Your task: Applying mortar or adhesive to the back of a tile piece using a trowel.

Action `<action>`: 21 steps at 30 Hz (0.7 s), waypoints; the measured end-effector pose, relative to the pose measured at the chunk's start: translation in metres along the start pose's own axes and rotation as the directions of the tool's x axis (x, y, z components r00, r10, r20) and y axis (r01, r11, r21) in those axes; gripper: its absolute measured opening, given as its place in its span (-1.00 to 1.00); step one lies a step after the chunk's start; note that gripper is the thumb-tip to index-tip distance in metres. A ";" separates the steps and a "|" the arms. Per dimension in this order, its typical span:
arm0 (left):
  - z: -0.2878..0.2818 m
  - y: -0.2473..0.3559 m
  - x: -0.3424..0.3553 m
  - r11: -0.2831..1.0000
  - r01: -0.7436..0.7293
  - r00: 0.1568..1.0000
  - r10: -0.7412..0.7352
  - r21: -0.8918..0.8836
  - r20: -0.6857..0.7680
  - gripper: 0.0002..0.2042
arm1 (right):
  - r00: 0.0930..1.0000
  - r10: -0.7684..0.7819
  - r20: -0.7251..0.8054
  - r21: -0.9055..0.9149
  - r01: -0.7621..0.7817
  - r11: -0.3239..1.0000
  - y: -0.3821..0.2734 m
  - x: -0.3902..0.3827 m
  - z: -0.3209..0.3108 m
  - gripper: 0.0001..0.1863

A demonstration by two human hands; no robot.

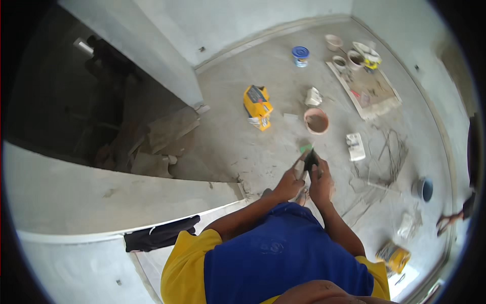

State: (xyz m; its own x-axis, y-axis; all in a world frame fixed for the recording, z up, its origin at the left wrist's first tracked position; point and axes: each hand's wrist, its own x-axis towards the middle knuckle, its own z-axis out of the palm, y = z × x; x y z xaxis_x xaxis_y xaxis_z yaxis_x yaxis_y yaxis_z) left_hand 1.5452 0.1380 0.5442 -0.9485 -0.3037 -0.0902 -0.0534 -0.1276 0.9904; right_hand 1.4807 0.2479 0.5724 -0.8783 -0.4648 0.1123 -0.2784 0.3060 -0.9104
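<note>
Both hands meet in front of my body, above the grey floor. My left hand (289, 184) is closed at the left side of a dark, flat object (311, 161). A pale piece (299, 168) shows at its fingers; I cannot make out what it is. From the other side, my right hand (322, 185) wraps the same dark object, its thumb pointing forward. Just beyond the fingertips is a small green patch (305, 148); whether it belongs to the held object I cannot tell. A bucket of greyish material (317, 121) stands on the floor farther ahead.
Ahead lie a yellow bag (257, 105), a white packet (313, 97) and a blue-lidded tub (300, 55). To the right are a dusty board (372, 91), a white box (356, 147), tangled wires (387, 157) and a blue bucket (424, 189). Another person's hand (448, 222) shows at far right.
</note>
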 end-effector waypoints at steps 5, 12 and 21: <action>-0.002 -0.003 0.023 0.987 0.106 0.991 -0.115 -0.125 -0.075 -0.10 | 0.952 -0.236 0.193 0.057 0.229 0.972 0.000 0.032 -0.006 -0.60; -0.038 0.004 0.050 0.995 -0.092 0.972 0.080 -0.045 -0.220 -0.10 | 0.856 -0.437 0.277 0.139 0.414 0.900 -0.006 0.089 0.034 -0.62; -0.154 0.001 0.137 0.997 -0.053 0.962 0.034 -0.063 -0.272 -0.20 | 0.793 -0.494 0.358 0.086 0.498 0.863 -0.028 0.184 0.128 -0.61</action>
State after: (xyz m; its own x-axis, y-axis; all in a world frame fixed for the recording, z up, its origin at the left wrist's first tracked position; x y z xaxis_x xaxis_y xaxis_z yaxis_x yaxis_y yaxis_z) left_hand 1.4637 -0.0493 0.5167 -0.8291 -0.5531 -0.0813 0.0173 -0.1707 0.9852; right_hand 1.3762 0.0475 0.5676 -0.4195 -0.8168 0.3961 -0.6442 -0.0396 -0.7638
